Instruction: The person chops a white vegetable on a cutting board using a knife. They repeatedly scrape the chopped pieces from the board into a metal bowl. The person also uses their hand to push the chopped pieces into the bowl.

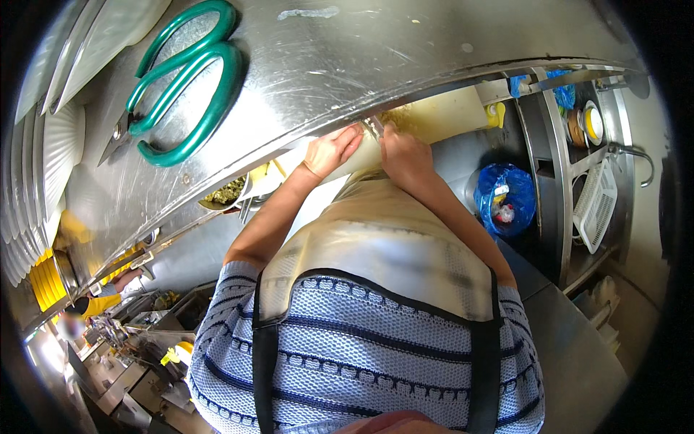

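Beneath the edge of a steel shelf, my right hand (406, 154) grips a knife (373, 128); its handle is covered by my fingers, and pale bits cling to the blade. My left hand (332, 150) is just left of the blade with its fingers bent together. Whether it holds anything cannot be told, as the shelf edge covers what lies beyond. Both hands are over a cream cutting board (455, 115). Finely chopped pale yellow food (398, 117) lies on the board beyond my right hand.
Green-handled scissors (187, 81) rest on the steel shelf (325, 65), near stacked white dishes (32, 157). A bowl of chopped greens (225, 194) stands left of my arm. At right are a blue-lined bin (504, 200) and a white basket (596, 206). Another person (100, 305) is far left.
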A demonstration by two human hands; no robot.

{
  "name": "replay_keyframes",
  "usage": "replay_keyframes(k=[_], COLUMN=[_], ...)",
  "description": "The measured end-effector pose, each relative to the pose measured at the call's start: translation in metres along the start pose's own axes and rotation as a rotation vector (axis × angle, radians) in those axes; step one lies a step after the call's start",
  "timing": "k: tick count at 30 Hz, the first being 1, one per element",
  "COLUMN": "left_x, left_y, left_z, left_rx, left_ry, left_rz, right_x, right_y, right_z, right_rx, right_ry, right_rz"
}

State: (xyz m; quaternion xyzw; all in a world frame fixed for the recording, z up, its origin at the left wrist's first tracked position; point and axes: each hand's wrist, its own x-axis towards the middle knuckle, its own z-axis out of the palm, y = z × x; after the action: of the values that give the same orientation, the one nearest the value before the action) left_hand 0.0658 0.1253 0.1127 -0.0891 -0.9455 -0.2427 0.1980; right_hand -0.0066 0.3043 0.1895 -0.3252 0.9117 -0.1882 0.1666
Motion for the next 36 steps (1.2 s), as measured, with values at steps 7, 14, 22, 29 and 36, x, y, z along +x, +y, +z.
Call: replay_keyframes(k=[7, 14, 22, 29, 36], left_x=[0.004, 0.001, 0.007, 0.001, 0.003], left_y=[0.002, -0.003, 0.003, 0.003, 0.010], left_z=[-0.001, 0.003, 0.000, 0.002, -0.012], left_rx=[0.008, -0.032, -0.030, -0.017, -0.069], left_ry=[0.018, -0.016, 0.028, 0.058, 0.119], left_rz=[0.029, 0.008, 0.019, -0.010, -0.401], right_x=[-0.006, 0.011, -0.003, 0.018, 0.020], right_y=[-0.005, 0.000, -0.015, 0.000, 0.012], right_z=[0.007, 0.019, 0.005, 0.032, 0.030], right_rx=[0.067, 0.064, 0.036, 0.095, 0.136], right_ry=[-0.111, -0.065, -0.137, -0.058, 0.019], right_rz=[0.058, 0.061, 0.143, 0.070, -0.021])
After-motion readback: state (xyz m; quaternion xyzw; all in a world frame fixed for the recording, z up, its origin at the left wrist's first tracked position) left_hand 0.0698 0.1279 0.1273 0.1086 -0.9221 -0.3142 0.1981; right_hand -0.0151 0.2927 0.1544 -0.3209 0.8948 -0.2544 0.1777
